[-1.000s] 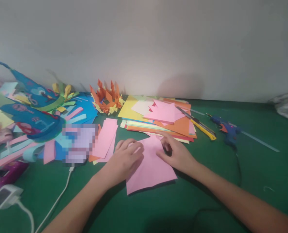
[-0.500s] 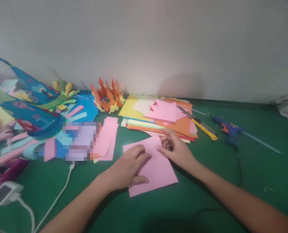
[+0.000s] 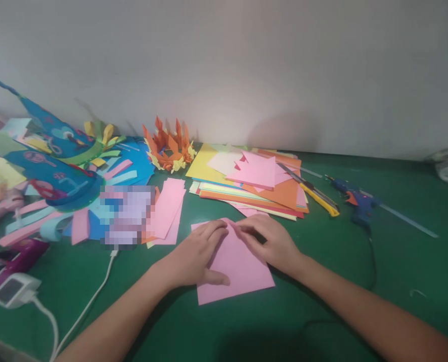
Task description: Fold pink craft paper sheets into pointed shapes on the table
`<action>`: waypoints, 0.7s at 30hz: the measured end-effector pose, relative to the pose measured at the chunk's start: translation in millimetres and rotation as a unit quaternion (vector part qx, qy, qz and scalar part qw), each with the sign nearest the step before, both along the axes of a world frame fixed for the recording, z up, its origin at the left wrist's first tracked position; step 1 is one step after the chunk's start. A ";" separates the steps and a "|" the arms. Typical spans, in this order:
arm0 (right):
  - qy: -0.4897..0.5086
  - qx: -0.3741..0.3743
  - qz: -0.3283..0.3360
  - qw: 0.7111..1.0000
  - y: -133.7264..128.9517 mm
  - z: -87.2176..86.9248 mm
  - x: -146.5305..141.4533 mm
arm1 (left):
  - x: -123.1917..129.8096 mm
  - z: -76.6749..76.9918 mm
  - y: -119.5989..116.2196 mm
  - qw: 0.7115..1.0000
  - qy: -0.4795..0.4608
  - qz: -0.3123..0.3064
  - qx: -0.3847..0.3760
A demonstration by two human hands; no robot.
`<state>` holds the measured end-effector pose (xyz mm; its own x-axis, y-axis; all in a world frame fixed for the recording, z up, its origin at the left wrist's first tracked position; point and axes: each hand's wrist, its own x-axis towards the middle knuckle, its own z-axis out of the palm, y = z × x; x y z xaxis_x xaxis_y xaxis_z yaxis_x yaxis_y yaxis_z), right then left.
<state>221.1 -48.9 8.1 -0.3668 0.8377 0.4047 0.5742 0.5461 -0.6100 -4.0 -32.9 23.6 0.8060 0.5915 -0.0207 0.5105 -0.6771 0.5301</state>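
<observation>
L hand [image 3: 196, 255] half-open, resting on pink paper sheet [image 3: 242, 274]; R hand [image 3: 271, 239] pinching its far edge. Best: brace w/ L, align edges b4 pressing.

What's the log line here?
left hand: on pink sheet | right hand: at sheet's far edge | nearby: paper stack, yellow cutter

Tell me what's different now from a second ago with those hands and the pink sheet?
The right hand has moved leftward along the far edge of the pink sheet; whether it pinches is unclear. The left hand has spread, its thumb now showing on the sheet. The orange crown, yellow cutter and glue gun stayed put.
</observation>
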 end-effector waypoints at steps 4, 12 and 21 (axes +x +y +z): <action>-0.078 0.068 0.097 0.990 0.6 -3.1 2.1 | -1.6 -3.5 0.6 1.000 -0.011 0.009 0.000; -0.178 0.134 0.159 0.962 0.2 -5.2 2.7 | -3.9 -5.9 3.2 1.000 -0.021 0.014 0.008; -0.210 0.145 0.186 0.949 0.1 -3.1 1.9 | -2.1 -3.0 3.0 1.000 0.006 0.000 0.023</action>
